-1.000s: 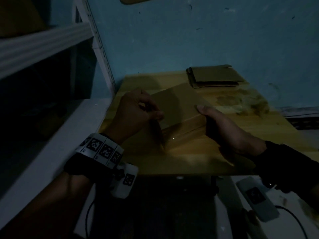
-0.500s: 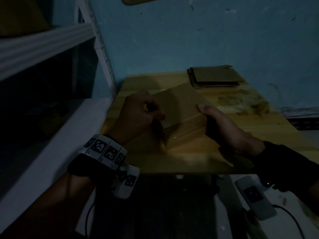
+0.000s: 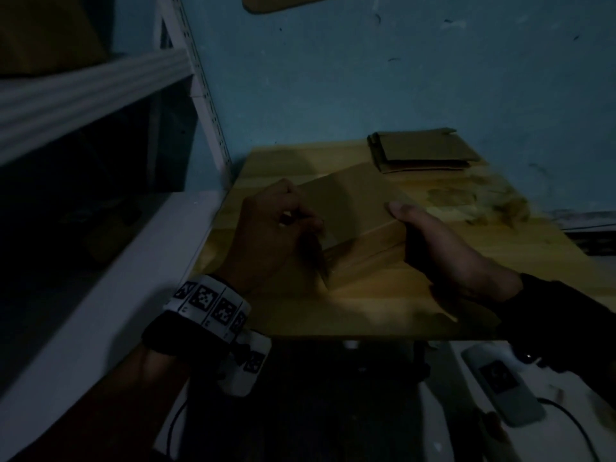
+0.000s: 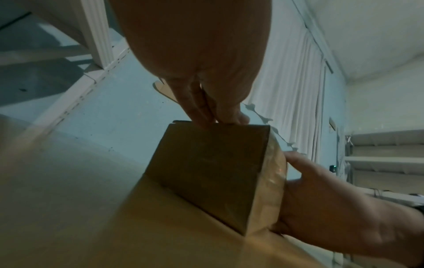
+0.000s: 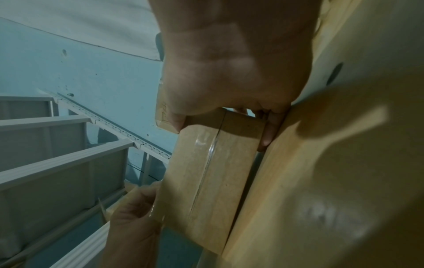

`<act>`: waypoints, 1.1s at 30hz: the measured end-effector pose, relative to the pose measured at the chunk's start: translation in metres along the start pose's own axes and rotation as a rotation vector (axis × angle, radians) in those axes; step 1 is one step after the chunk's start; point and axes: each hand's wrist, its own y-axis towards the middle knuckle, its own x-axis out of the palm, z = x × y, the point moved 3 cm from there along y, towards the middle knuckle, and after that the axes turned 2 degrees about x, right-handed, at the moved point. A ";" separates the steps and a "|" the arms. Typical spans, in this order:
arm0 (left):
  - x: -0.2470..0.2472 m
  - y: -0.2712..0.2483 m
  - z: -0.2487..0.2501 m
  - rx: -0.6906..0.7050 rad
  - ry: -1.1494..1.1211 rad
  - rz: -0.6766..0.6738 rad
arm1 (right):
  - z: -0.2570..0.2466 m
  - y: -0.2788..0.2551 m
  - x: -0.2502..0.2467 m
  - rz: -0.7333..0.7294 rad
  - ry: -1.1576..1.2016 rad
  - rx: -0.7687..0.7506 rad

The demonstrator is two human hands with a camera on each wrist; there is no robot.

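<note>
Over on the left half of the tabletop (image 3: 383,311) sits a taped cardboard box (image 3: 353,201), with the left hand (image 3: 270,235) pinching its near-left edge and the right hand (image 3: 450,258) wrapped round its right end, thumb on top, flattened cardboard (image 3: 423,151) stacked at the far edge.

Slight shift: left hand (image 3: 273,228) slid toward box (image 3: 350,201) near corner.

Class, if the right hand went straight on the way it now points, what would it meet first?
The cardboard box: the right hand grips its end, so it would push the box, probably towards the left hand.
</note>
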 end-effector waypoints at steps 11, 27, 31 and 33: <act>0.009 0.001 -0.001 0.036 0.166 -0.027 | 0.006 0.007 -0.006 0.000 0.029 0.005; 0.008 0.001 -0.005 0.033 0.107 -0.237 | 0.000 0.005 -0.003 0.010 -0.002 -0.006; 0.006 -0.001 0.000 0.028 -0.014 -0.268 | -0.001 0.010 -0.002 0.022 0.022 -0.007; 0.001 0.000 0.002 -0.001 -0.088 -0.232 | -0.003 0.010 -0.004 0.048 0.062 -0.025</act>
